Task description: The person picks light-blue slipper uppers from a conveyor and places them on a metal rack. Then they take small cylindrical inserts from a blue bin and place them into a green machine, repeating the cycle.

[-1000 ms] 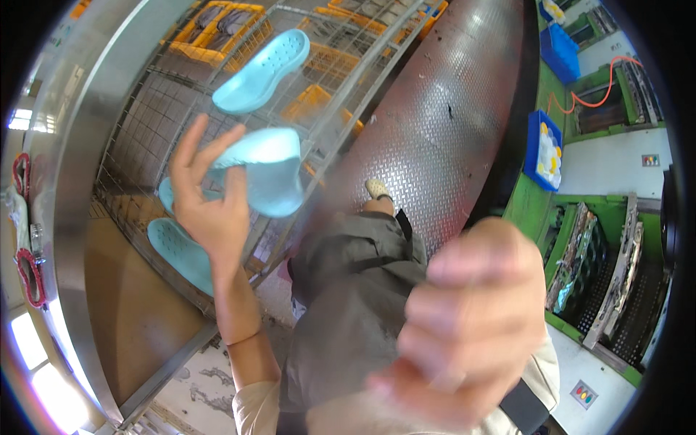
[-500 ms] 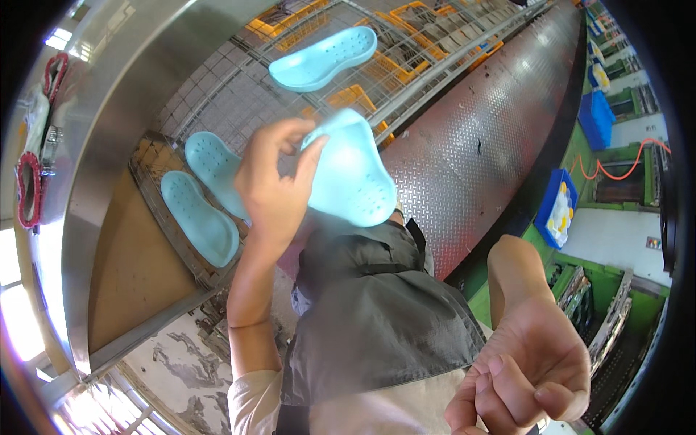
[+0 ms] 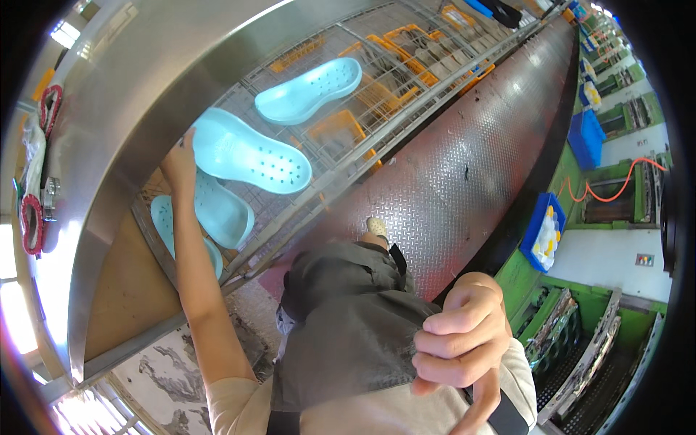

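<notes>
One blue sole (image 3: 235, 145) looks light and bendy, good to grab by its edge; left hand (image 3: 180, 161) pinches there, right hand (image 3: 464, 339) half-curls, seemingly empty.

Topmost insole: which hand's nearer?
Left. The left hand is below and left of the topmost insole, holding another insole; the right hand is farther, below and right.

1 light-blue perforated sole (image 3: 250, 152) is held slanting near 1 matching sole (image 3: 308, 90) and 2 side-by-side soles (image 3: 223, 214).
</notes>
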Tool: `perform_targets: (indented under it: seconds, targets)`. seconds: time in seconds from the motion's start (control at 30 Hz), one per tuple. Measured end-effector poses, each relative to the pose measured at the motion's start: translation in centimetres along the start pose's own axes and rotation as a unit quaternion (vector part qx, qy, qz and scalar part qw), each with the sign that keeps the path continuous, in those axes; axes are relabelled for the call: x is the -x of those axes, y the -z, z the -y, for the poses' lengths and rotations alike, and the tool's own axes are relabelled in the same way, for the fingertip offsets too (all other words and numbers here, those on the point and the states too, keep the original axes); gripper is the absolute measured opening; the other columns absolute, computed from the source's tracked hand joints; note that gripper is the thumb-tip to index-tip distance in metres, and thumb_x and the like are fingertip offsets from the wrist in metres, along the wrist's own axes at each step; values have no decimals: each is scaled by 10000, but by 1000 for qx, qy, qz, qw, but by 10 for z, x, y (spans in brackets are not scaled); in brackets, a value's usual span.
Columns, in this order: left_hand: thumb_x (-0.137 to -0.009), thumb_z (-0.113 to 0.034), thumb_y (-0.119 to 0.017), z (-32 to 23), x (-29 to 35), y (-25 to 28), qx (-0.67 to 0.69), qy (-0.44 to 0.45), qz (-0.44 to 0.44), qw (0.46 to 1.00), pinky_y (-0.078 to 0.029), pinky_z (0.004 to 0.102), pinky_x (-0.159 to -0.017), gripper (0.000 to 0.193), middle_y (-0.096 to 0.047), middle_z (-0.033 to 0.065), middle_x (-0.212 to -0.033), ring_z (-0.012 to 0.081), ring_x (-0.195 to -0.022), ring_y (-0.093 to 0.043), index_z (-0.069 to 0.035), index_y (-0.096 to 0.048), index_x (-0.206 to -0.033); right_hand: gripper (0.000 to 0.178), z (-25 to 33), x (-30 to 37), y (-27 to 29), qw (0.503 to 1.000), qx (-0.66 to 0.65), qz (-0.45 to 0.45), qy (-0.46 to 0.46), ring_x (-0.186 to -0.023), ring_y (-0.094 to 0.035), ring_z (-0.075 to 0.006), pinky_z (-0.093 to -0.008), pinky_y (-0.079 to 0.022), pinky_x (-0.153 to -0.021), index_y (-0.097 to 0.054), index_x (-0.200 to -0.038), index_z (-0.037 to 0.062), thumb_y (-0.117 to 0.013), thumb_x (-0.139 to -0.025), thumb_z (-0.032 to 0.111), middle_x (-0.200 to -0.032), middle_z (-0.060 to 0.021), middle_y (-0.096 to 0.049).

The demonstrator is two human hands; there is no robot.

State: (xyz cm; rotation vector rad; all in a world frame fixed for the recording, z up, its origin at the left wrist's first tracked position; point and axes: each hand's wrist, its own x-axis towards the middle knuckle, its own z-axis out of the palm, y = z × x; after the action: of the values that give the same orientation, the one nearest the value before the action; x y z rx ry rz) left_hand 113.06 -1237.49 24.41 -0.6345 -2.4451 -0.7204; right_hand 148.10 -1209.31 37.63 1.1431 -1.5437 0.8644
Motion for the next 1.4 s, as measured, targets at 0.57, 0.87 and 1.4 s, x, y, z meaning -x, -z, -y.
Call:
perform_targets:
  seconds: [0.57,0.87,1.4]
  targets:
    - [-798,-94,-714,-111,142,-113,-94,0,131,987,-292,554,-1190,451,-647,181,-1145,364,-1267,-503,-6,-607,-1227,432,-345,307,-42,695,511,404,-304,-1208,-559,-266,-564,-300,-1164,-623,-1253,116,-679,-841,232,-1251,-86,-620]
    - [-779,10,-680,-93,171,-46,-60,106,86,989,-435,471,-1054,467,-650,195,-1130,350,-1187,-559,-11,-604,-1239,286,-284,244,-59,727,351,479,-344,-1043,-656,-226,-551,-332,-1124,-722,-1111,148,-661,-834,187,-988,-57,-701]
    - [-981,-380,-667,-148,218,-130,586,549,259,537,-505,541,-1007,696,-446,228,-1444,410,-1252,-552,32,-372,-1459,561,-154,296,-57,638,3,130,-759,-977,-710,-289,-382,-560,-867,-551,-1337,-50,-720,-922,287,-1144,-236,-699]
